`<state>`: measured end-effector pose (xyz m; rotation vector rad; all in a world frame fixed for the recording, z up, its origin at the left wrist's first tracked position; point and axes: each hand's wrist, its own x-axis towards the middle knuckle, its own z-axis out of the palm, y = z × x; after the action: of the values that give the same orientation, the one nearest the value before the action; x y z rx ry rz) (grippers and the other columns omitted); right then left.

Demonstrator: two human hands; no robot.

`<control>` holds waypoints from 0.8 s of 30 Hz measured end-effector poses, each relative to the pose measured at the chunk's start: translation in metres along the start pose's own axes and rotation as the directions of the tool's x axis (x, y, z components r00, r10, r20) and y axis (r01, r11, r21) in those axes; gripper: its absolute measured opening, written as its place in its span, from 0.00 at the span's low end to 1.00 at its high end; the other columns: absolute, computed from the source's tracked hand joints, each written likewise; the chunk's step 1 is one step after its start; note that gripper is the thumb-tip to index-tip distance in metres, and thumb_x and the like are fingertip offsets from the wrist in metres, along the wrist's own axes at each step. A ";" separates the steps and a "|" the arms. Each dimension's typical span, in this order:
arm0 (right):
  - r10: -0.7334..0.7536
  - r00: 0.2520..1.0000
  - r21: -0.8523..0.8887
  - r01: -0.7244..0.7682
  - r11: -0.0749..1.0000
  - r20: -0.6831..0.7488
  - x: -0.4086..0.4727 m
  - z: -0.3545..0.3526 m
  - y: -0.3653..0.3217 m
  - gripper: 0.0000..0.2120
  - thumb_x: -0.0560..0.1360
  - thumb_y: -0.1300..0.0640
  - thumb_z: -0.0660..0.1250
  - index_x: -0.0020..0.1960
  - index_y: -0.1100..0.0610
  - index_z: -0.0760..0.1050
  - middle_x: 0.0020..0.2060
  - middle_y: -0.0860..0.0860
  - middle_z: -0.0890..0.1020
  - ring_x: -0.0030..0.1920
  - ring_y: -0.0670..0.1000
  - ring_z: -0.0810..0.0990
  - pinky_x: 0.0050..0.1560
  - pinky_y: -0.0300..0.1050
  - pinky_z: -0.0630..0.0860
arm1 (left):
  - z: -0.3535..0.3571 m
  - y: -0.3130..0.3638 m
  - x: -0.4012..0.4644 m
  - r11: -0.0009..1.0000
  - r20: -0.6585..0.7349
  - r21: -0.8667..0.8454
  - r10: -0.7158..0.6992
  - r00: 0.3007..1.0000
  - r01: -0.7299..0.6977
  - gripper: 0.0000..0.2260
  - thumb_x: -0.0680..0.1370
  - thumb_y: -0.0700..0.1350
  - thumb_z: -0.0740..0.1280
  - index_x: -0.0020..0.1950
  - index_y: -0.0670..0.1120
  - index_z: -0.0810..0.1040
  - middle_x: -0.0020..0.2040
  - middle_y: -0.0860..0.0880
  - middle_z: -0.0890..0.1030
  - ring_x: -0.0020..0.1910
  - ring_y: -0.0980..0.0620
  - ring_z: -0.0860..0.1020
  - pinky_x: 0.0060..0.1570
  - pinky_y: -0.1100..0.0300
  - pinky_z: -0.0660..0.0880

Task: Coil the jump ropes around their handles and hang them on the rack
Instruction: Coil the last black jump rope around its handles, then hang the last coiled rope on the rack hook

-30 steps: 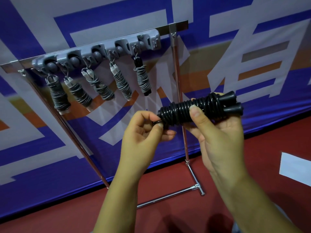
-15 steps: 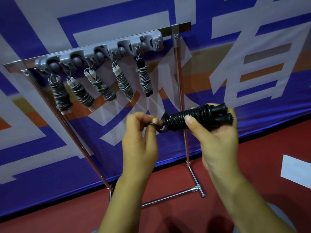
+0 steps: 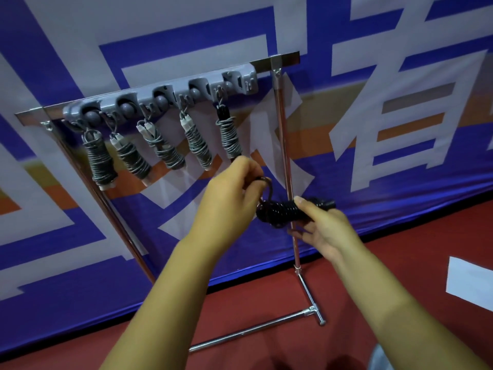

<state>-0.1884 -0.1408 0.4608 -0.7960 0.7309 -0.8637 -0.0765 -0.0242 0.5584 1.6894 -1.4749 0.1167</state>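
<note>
Head view, five coiled ropes (image 3: 198, 145) on rack (image 3: 285, 57), hands (image 3: 324, 232) holding one black rope (image 3: 282, 212)

Looks like a sports hall / gym equipment corner. Red sports-type floor (image 3: 400, 263) w/ a white marking (image 3: 469, 284). Big blue-and-white banner (image 3: 80, 263) w/ orange bands covers the wall behind. Chrome freestanding rack (image 3: 286, 161) w/ grey hook strip (image 3: 160, 98) carries five coiled jump ropes (image 3: 100, 161), hung side by side.
</note>
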 end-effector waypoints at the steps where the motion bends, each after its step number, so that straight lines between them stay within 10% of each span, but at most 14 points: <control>1: 0.049 0.999 0.000 -0.049 0.999 -0.002 0.004 -0.002 0.001 0.31 0.63 0.54 0.78 0.61 0.64 0.73 0.47 0.59 0.82 0.48 0.58 0.82 0.36 0.51 0.80 | 0.000 -0.002 0.007 1.000 0.042 0.008 -0.015 0.999 0.014 0.05 0.76 0.39 0.67 0.43 0.47 0.73 0.37 0.53 0.80 0.38 0.55 0.77 0.39 0.63 0.73; 4: 0.089 0.989 -0.211 -0.113 0.971 -0.119 0.014 -0.002 -0.004 0.70 0.46 0.41 0.83 0.77 0.58 0.50 0.64 0.61 0.73 0.59 0.60 0.77 0.49 0.61 0.79 | -0.004 -0.002 0.031 0.994 0.150 -0.036 -0.098 0.984 0.105 0.02 0.75 0.38 0.69 0.43 0.42 0.76 0.37 0.45 0.83 0.38 0.48 0.82 0.40 0.56 0.79; 7: -0.210 0.975 -0.595 0.126 0.794 -0.073 0.010 0.014 -0.018 0.50 0.68 0.43 0.74 0.78 0.50 0.46 0.76 0.54 0.55 0.74 0.55 0.59 0.67 0.52 0.65 | -0.008 0.005 0.054 0.948 0.239 -0.170 -0.226 0.945 0.269 0.03 0.75 0.34 0.68 0.43 0.37 0.75 0.36 0.42 0.82 0.32 0.53 0.82 0.33 0.64 0.79; 10: -0.212 0.931 -0.492 0.339 0.802 0.296 0.003 0.050 -0.040 0.18 0.77 0.43 0.63 0.62 0.51 0.76 0.60 0.53 0.80 0.63 0.52 0.76 0.60 0.44 0.72 | -0.010 0.006 0.076 0.907 0.224 -0.230 -0.304 0.926 0.353 0.04 0.74 0.33 0.68 0.41 0.39 0.75 0.34 0.42 0.80 0.28 0.53 0.80 0.32 0.63 0.80; 18: -0.342 0.822 -0.524 0.558 0.643 0.456 0.032 0.103 -0.086 0.12 0.79 0.54 0.63 0.40 0.59 0.76 0.32 0.50 0.82 0.33 0.45 0.77 0.37 0.42 0.73 | -0.037 -0.010 0.136 0.859 0.178 -0.304 -0.374 0.910 0.413 0.04 0.75 0.35 0.69 0.42 0.41 0.75 0.36 0.42 0.82 0.33 0.51 0.80 0.33 0.61 0.78; 24: -0.348 0.861 -0.469 0.497 0.730 0.370 0.075 0.125 -0.133 0.13 0.80 0.56 0.60 0.40 0.57 0.76 0.32 0.53 0.82 0.38 0.54 0.79 0.36 0.45 0.75 | -0.036 -0.035 0.182 0.789 0.175 -0.439 -0.394 0.902 0.430 0.05 0.76 0.36 0.68 0.42 0.40 0.75 0.36 0.42 0.80 0.32 0.51 0.80 0.37 0.61 0.80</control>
<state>-0.1014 -0.2237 0.6170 -1.6240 0.5685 -0.9423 0.0231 -0.1429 0.6670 1.5725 -1.0341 -0.5135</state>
